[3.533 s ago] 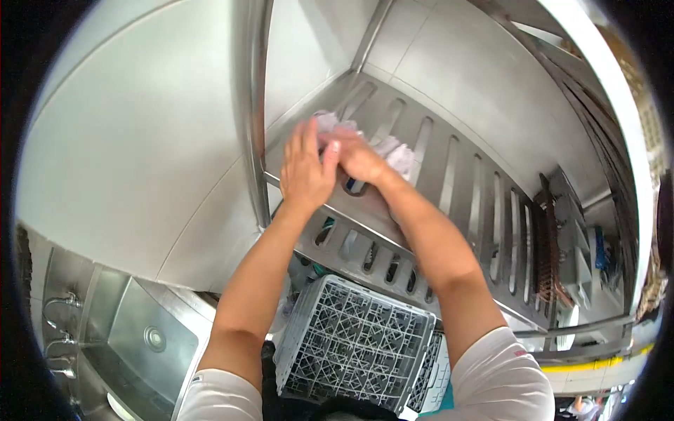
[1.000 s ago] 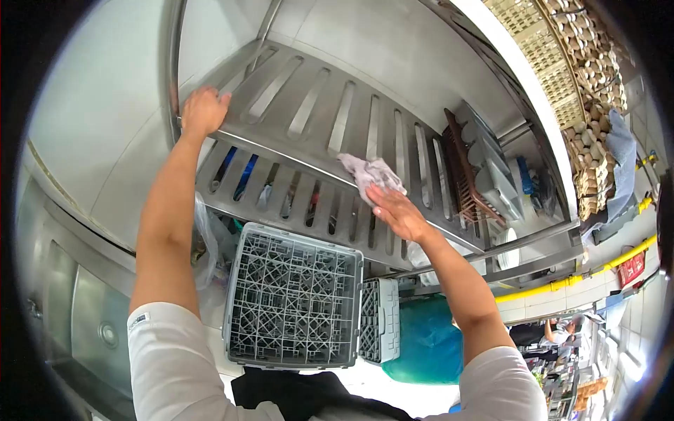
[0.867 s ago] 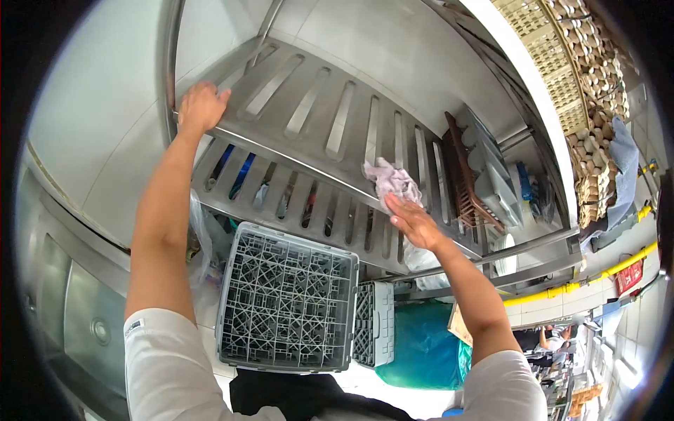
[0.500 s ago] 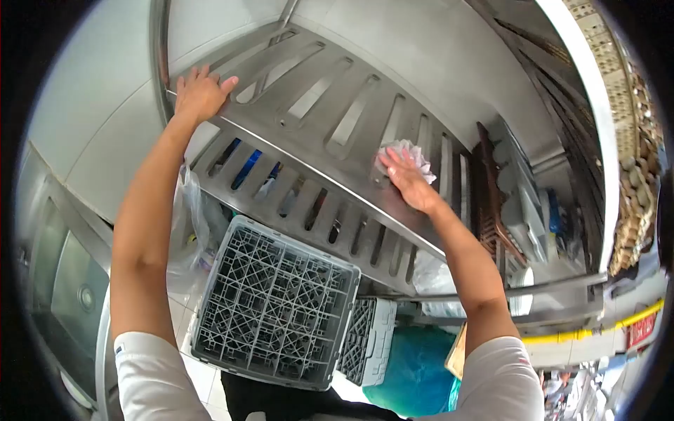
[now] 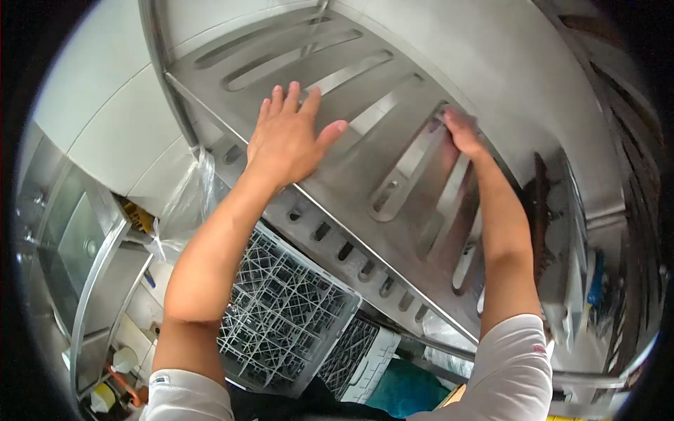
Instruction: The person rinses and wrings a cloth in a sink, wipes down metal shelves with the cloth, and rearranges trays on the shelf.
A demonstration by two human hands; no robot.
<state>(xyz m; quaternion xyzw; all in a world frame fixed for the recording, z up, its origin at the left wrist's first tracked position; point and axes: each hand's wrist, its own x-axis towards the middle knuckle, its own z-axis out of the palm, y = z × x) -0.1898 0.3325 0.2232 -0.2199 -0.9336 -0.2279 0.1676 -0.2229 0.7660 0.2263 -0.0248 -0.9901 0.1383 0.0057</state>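
A slotted stainless steel shelf point(image 5: 330, 168) slopes across the view in front of me. My left hand point(image 5: 291, 137) is open over its front edge, fingers spread and pointing toward the back, with nothing in it. Farther right, my right hand point(image 5: 461, 132) reaches to the rear end of a long slot. Its fingers are curled there and blurred. Only a small pinkish-grey bit of a crumpled cloth point(image 5: 437, 121) shows by the fingertips; the rest is hidden.
A lower slotted shelf point(image 5: 319, 228) runs beneath. Grey dish racks point(image 5: 288, 309) stand below it, beside a teal bag point(image 5: 407, 389). At left are a steel sink point(image 5: 81, 238) and a clear plastic bag point(image 5: 186, 200). Stacked trays point(image 5: 562, 238) stand at the right.
My left hand has left the shelf's left corner and moved right along the front edge. My right hand has gone from the front part to the back, with the cloth now mostly hidden. The view has shifted.
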